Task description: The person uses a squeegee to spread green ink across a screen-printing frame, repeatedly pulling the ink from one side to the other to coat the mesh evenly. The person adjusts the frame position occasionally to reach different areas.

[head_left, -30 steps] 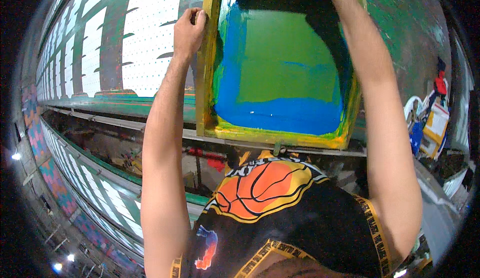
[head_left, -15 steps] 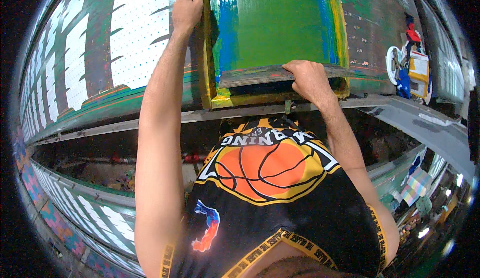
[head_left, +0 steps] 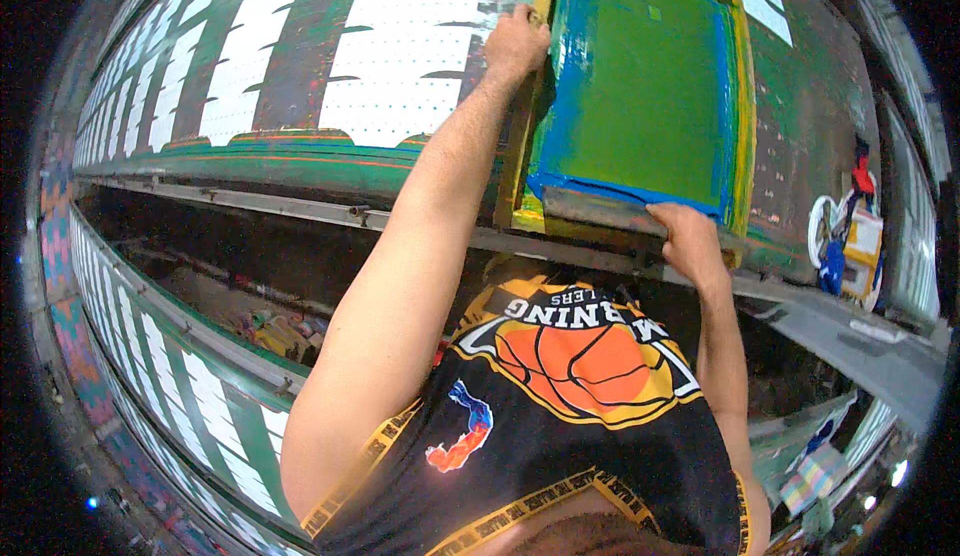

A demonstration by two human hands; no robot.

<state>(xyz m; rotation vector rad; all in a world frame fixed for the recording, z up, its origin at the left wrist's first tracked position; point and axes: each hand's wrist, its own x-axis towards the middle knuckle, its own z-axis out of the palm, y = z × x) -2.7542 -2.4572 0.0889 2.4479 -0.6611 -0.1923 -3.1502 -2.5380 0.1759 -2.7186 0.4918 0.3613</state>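
A screen-printing frame (head_left: 747, 106) with yellow-stained rails lies on the long table before me. Its mesh (head_left: 640, 96) is green, bordered with wet blue ink. My left hand (head_left: 517, 48) is closed round the frame's left rail, toward the far end. At the near end of the mesh, my right hand (head_left: 692, 244) grips the right part of a squeegee (head_left: 600, 210), a long dark bar lying crosswise. Blue ink runs along the squeegee's far side. The fingers under the bar are partly hidden.
White dotted pieces (head_left: 405, 46) lie in a row on the table to the left. A metal rail (head_left: 230, 199) follows the near edge. At the right stands a yellow and white container (head_left: 862, 241) beside a white ring-shaped item (head_left: 822, 224) and cloths.
The frame and both hands now appear farther right, and the view has turned. The squeegee sits tilted at the near end, with a blue ink line now showing along it. Both grips stay closed.
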